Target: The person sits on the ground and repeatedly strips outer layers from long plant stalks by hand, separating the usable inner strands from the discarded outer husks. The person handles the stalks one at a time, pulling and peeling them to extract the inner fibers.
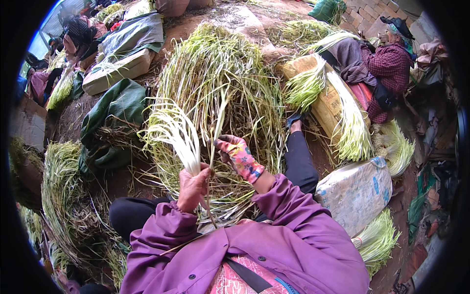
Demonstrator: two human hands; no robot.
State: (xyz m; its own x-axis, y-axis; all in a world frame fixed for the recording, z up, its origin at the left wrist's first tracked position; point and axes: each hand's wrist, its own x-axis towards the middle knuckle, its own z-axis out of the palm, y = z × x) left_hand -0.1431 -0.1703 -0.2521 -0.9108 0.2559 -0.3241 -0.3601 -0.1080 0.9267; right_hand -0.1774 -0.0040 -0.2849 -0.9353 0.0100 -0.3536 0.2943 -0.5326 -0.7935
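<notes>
My left hand (192, 186), bare, grips a small bunch of pale blanched stalks (185, 143) by their lower ends; the thin leaves fan up and to the left. My right hand (238, 156) wears a floral-patterned knit glove. Its thumb and fingertips are on a single longer stalk (220, 117) beside the bunch. That stalk's lower end passes by my left thumb, where a thin brownish strand hangs toward my lap. Beyond both hands lies a large heap of long green and yellowed stalks (220, 66), drier and browner in its middle.
At right, pale bundles (352, 128) lie over a yellow sack (312, 70), near a seated person (389, 70). A white sack (356, 194) and a tied bundle (378, 239) are beside me. At left are a dark green cloth (114, 110) and another stalk heap (62, 183).
</notes>
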